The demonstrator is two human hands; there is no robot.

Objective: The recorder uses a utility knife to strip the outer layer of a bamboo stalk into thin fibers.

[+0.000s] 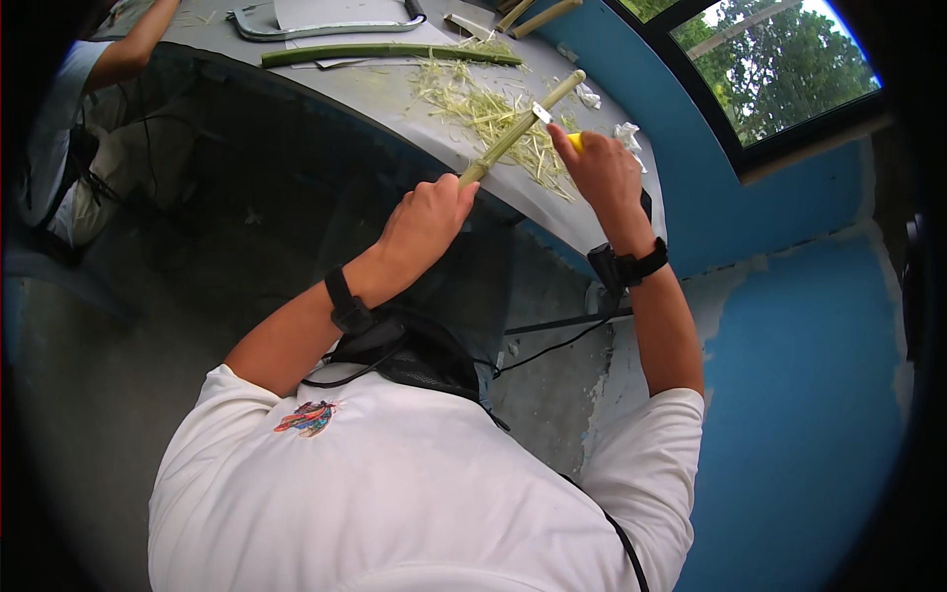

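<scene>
The left hand has a closed grip on the near end of a green stalk, which slants up over the tabletop. The right hand grips a yellow-handled knife — blade against the stalk. Beyond lie pale shavings and a longer green stalk.

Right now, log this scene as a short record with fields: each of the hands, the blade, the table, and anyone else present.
left hand: left hand grips the lower end of a pale green stalk, which slants up over the table
right hand: right hand holds a yellow-handled knife
blade: small blade set against the stalk's middle
table: grey table with a pile of shavings; a long green stalk lies further back
other person: an arm at upper left
</scene>
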